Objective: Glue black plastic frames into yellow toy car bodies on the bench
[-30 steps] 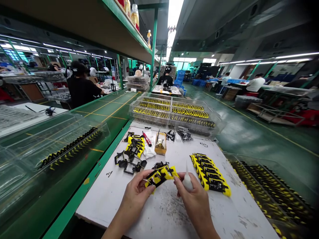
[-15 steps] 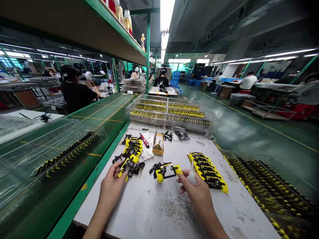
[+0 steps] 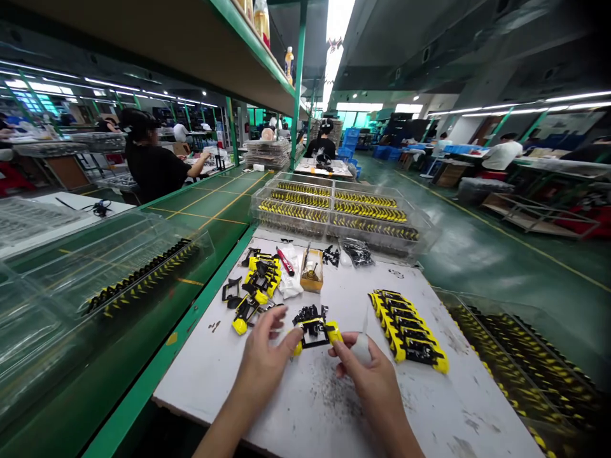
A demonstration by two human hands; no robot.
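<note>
Past the far edge of the white worktop [image 3: 443, 407], clear plastic trays [image 3: 291, 222] sit filled with yellow-and-black parts. On the worktop, a tidy row of finished-looking parts [image 3: 408, 334] lies toward the right edge — a loose heap [image 3: 258, 286] remains near the left. At the near edge, the half-closed left hand [image 3: 267, 369] pinches a black-and-yellow frame [image 3: 312, 334], while the right hand [image 3: 372, 381] curls around a white squeeze bottle [image 3: 361, 348] — its fingertips reaching that frame's yellow end.

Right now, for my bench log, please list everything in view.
Work table: one, white, beneath the items below.
Clear trays: several, clear, holding yellow-and-black parts, around the table.
Loose parts: many, yellow and black, in a row right of the hands.
Cardboard box: one, tan, far end of table.
Plastic bag: one, clear, black parts inside, far end of table.
Co-workers: several, dark and light tops, background.
Frame part: one, yellow and black, between the hands.
Squeeze bottle: one, white, in right hand.
Left hand: one, beside frame part.
Right hand: one, holding bottle.
</note>
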